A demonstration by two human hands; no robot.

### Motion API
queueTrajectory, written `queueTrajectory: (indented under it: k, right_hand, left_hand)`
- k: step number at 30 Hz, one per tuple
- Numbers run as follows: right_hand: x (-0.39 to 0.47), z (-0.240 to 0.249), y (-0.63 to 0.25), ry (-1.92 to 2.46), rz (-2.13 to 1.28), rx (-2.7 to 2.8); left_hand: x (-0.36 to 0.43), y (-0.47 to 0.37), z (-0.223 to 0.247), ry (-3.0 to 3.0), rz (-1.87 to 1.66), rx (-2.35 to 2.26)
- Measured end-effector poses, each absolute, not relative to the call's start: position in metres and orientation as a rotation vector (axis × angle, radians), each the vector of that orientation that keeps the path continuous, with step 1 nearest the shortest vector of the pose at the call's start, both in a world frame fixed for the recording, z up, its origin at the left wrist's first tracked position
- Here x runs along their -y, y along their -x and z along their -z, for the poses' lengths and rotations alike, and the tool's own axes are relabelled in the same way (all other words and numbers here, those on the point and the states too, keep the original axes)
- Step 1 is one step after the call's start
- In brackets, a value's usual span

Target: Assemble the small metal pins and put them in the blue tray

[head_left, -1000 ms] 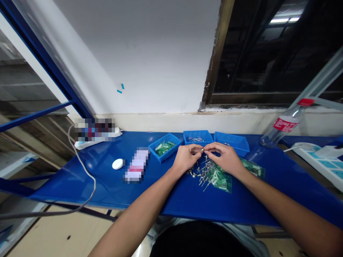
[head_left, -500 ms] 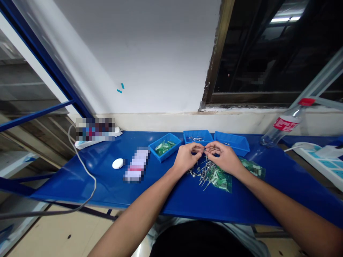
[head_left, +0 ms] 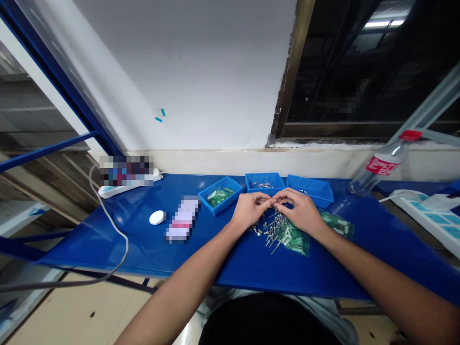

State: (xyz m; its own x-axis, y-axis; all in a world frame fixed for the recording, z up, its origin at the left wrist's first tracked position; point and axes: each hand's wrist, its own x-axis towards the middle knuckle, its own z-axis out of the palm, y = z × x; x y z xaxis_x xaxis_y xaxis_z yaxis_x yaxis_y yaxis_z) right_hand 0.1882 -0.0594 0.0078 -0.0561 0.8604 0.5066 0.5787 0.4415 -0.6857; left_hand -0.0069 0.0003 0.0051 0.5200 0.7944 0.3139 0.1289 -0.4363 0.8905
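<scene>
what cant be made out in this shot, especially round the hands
In the head view:
Anything between the left hand and right hand: too small, covered by them.
Some thin metal pieces: partly hidden by the hands.
Flat item beside the white disc: blurred by pixelation.
Far end of the gray cable: cut off by the left edge.

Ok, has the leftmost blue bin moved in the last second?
No: the leftmost blue bin sits at the same spot on the blue table.
</scene>
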Motion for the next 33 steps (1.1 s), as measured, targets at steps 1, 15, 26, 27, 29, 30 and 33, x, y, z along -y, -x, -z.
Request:
queueTrajectory:
  k: [1,15,26,27,29,30,33]
  right_hand:
    - [0.059,-0.007,-0.188,1.234,-0.375,1.748]
    - [0.058,-0.001,-0.186,1.28,-0.6,1.58]
    - [0.054,0.005,-0.188,1.302,-0.625,1.603]
    - [0.054,0.006,-0.188,1.299,-0.624,1.608]
    - [0.055,0.005,-0.188,1.289,-0.604,1.626]
    - [0.055,0.003,-0.187,1.287,-0.587,1.643]
    - [0.058,-0.005,-0.188,1.305,-0.521,1.716]
  left_hand:
    - [-0.001,0.006,-0.004,-1.846,-0.965,-0.75]
    - [-0.006,0.003,0.006,-2.062,-1.08,-0.655]
    - [-0.002,0.003,0.001,-2.245,-1.101,-0.65]
    - [-0.002,0.003,0.0,-2.242,-1.103,-0.644]
    - [-0.003,0.003,0.0,-2.219,-1.106,-0.629]
    - [-0.003,0.003,0.0,-2.199,-1.108,-0.624]
    - [-0.006,0.002,0.002,-2.108,-1.116,-0.608]
